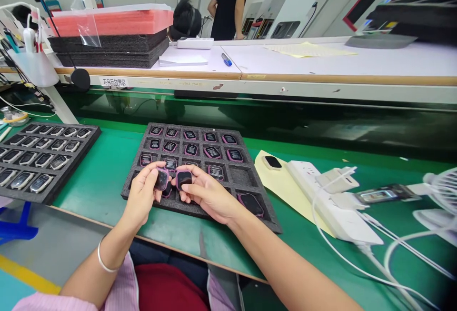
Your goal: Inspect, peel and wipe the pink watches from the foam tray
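Over the near half of a dark foam tray (pixel 244 176), each of my hands pinches a small squarish smartwatch body. My left hand (pixel 140 196) is closed on a pink-edged smartwatch (pixel 162 179), its face turned up. Close beside it, my right hand (pixel 207 192) grips another pink-edged smartwatch (pixel 183 177) with a dark screen, thumb across its lower edge. Rows of similar watches sit in the tray's pockets, many with pale text on their screens. One larger-looking dark-screened watch (pixel 251 204) lies in the near right pocket. My fingers hide part of the near rows.
A second foam tray (pixel 93 135) of silver-edged watches stands at left. To the right, yellow paper (pixel 266 177) carries a single light watch (pixel 272 162). Beside it are a white power strip (pixel 335 206), cables and a small fan (pixel 444 189). A raised shelf (pixel 228 82) runs along the back.
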`<state>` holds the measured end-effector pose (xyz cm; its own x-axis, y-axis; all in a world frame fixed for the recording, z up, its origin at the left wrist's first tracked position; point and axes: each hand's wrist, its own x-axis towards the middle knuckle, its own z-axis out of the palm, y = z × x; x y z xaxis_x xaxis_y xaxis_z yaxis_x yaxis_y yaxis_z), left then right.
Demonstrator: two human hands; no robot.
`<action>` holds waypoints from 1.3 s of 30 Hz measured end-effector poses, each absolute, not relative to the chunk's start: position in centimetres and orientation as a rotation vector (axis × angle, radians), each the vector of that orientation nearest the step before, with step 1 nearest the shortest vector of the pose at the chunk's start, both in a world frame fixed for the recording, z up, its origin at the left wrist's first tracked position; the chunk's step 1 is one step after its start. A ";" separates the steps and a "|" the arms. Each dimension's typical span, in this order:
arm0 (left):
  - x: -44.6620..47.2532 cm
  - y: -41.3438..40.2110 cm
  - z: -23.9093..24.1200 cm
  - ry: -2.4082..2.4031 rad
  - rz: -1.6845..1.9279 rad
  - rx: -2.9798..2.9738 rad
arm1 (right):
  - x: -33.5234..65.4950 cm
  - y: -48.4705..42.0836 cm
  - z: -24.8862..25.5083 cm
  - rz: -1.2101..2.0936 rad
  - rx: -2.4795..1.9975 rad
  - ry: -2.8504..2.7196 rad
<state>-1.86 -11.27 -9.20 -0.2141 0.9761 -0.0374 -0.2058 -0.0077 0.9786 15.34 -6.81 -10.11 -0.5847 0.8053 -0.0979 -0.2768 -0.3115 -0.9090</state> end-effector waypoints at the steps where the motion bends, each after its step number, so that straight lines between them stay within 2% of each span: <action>1: -1.9 -11.3 -9.2 1.202 1.444 0.920 | 15.3 -6.8 -10.1 1.957 -0.734 -1.201; 39: -1.7 -11.1 -9.2 1.199 1.448 0.967 | 15.3 -6.8 -10.3 1.987 -0.720 -1.199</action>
<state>-1.66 -11.12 -9.20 -0.1998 0.9798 -0.0098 -0.1924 -0.0294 0.9809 15.31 -6.75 -10.29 -0.6028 0.7912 -0.1037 -0.2772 -0.3295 -0.9026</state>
